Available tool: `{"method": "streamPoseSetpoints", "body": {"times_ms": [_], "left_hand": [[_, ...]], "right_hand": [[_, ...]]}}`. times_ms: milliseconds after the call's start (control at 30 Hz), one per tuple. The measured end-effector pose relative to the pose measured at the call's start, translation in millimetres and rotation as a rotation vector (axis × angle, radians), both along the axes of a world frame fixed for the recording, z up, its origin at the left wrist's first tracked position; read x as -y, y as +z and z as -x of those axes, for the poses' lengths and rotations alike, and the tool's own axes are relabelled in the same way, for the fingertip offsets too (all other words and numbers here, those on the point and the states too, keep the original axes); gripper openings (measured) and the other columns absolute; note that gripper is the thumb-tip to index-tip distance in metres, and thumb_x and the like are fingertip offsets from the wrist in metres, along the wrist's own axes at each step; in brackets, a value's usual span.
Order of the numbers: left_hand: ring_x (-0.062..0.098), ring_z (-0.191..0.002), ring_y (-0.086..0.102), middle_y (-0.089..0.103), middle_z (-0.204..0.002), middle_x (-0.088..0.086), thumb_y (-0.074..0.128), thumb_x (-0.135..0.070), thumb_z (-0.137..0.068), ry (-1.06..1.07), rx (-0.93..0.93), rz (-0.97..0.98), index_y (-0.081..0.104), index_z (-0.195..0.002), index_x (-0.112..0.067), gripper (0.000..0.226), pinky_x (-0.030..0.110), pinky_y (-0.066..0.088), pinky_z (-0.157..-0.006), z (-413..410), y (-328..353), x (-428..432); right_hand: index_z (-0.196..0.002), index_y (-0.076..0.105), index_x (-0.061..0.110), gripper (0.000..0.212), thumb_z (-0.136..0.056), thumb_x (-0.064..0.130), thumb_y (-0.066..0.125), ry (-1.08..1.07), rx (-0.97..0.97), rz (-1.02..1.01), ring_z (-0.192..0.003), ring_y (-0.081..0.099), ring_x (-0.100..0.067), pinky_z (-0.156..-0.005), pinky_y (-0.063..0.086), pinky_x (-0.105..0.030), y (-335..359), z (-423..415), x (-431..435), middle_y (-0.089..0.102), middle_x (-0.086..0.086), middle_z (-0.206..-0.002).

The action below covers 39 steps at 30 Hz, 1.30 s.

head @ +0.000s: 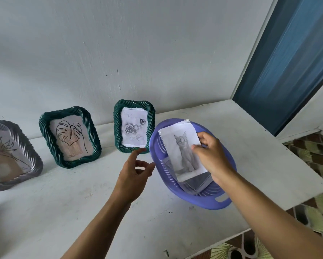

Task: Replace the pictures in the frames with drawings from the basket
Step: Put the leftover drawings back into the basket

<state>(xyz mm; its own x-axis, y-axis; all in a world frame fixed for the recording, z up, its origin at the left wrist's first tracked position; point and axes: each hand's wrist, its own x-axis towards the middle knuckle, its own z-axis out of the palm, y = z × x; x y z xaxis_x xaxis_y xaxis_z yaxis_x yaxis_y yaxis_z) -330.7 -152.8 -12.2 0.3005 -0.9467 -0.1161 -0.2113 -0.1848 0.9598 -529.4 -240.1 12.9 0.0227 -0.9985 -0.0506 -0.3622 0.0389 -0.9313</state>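
My right hand [211, 156] pinches the cat drawing [183, 152] over the basket [200, 201] near the bench's [250, 146] right edge. My left hand [134, 176] hovers open and empty. I judge the rose frame [116, 124] done; the leaf frame [44, 128] and grey frame [26, 144] are left.

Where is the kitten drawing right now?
Right of centre in the head view, the kitten drawing is over the purple basket, pinched by the right hand.

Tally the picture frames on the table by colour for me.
Green frames: 2
Grey frame: 1
Total: 3 frames, all standing on the table.
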Motion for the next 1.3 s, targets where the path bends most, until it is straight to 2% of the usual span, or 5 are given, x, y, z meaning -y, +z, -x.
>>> {"method": "streamPoseSetpoints", "body": {"times_ms": [367, 700, 933, 1067, 1300], "left_hand": [[0.024, -0.072, 0.075, 0.073, -0.097, 0.009, 0.059, -0.017, -0.099, -0.022, -0.137, -0.043, 0.048, -0.130, -0.026, 0.034, 0.043, 0.055, -0.091, 15, -2, 7], [0.011, -0.062, 0.062, 0.073, -0.084, 0.006, 0.061, -0.016, -0.098, 0.000, -0.122, -0.022, 0.052, -0.127, -0.028, 0.033, 0.016, 0.046, -0.061, 15, -9, 8], [0.010, -0.065, 0.065, 0.074, -0.087, 0.004, 0.060, -0.020, -0.098, -0.004, -0.131, -0.037, 0.050, -0.129, -0.032, 0.034, 0.027, 0.048, -0.069, 16, -9, 7], [0.010, -0.066, 0.066, 0.075, -0.090, 0.003, 0.059, -0.022, -0.099, -0.006, -0.120, -0.039, 0.049, -0.129, -0.032, 0.033, 0.029, 0.048, -0.071, 17, -8, 7], [0.017, -0.070, 0.074, 0.075, -0.094, 0.005, 0.059, -0.022, -0.099, 0.014, -0.176, -0.052, 0.047, -0.132, -0.030, 0.035, 0.034, 0.053, -0.078, 22, -5, 8]], "right_hand": [[-0.093, 0.054, 0.021, 0.025, -0.084, -0.002, 0.047, 0.105, -0.341, -0.036, -0.068, 0.051, -0.023, -0.060, 0.039, -0.034, -25, 14, 18, 0.059, 0.002, -0.078], [-0.126, 0.045, 0.011, 0.033, -0.095, 0.007, 0.054, 0.295, -0.697, -0.045, -0.083, 0.057, -0.030, -0.061, 0.038, -0.034, -30, 12, 27, 0.064, -0.015, -0.106], [-0.100, 0.049, 0.007, 0.014, -0.092, 0.013, 0.058, 0.311, -0.882, -0.048, -0.091, 0.060, -0.032, -0.064, 0.039, -0.032, -33, 12, 25, 0.058, -0.011, -0.100], [-0.108, 0.053, 0.005, 0.020, -0.096, 0.020, 0.054, 0.302, -0.976, -0.025, -0.104, 0.057, -0.036, -0.071, 0.037, -0.034, -31, 7, 23, 0.050, -0.014, -0.115], [-0.100, 0.055, 0.009, 0.010, -0.095, 0.017, 0.055, 0.292, -1.049, -0.028, -0.093, 0.059, -0.032, -0.068, 0.040, -0.034, -31, 7, 27, 0.058, -0.012, -0.110]]}}
